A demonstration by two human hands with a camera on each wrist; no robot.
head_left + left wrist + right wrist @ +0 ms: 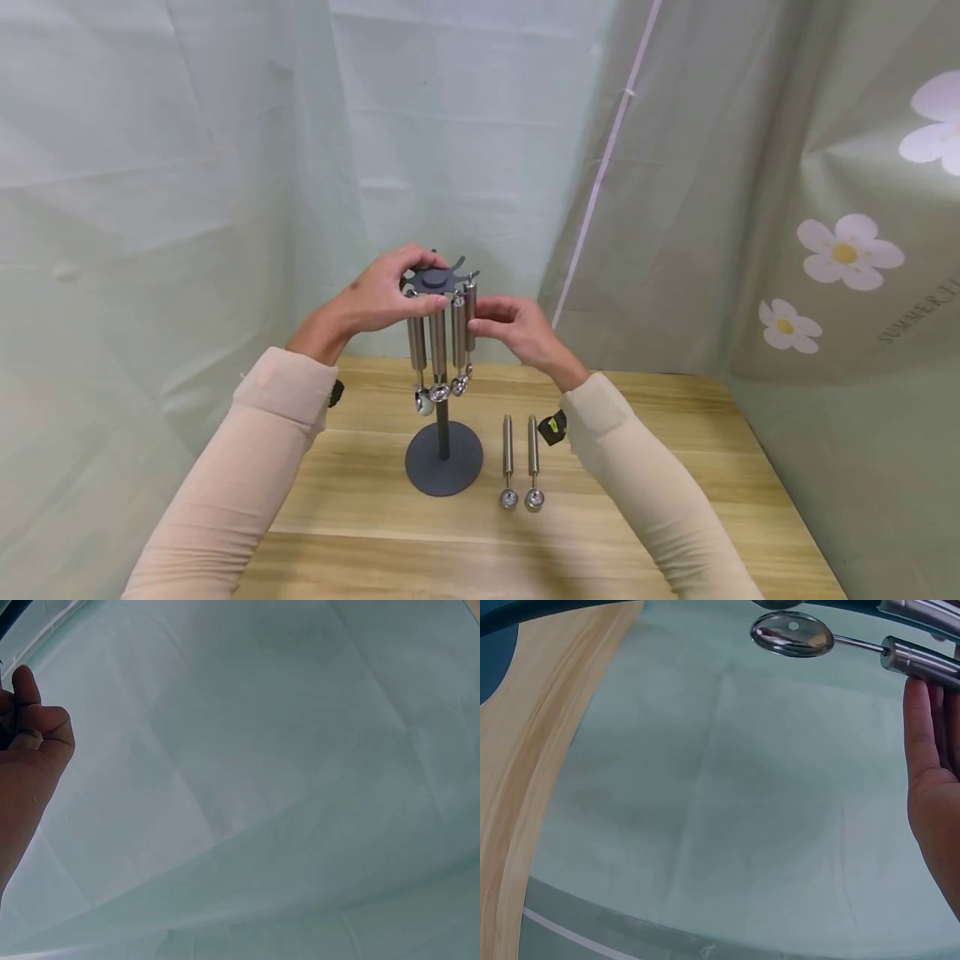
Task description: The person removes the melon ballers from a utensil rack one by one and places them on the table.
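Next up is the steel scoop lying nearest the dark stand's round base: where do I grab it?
Pinch the steel scoop by its long cylindrical handle, coming from above. It lies flat on the wooden table, small bowl end toward the person, close beside a second scoop.

Both arms reach forward from the lower edge of the head view, in cream sleeves, bent at the elbow and meeting at the top of the stand. The left hand is raised at the stand's top disc, fingers curled over its edge and thumb underneath. The right hand sits just right of the stand, slightly lower, fingertips pinched on the outermost hanging handle.
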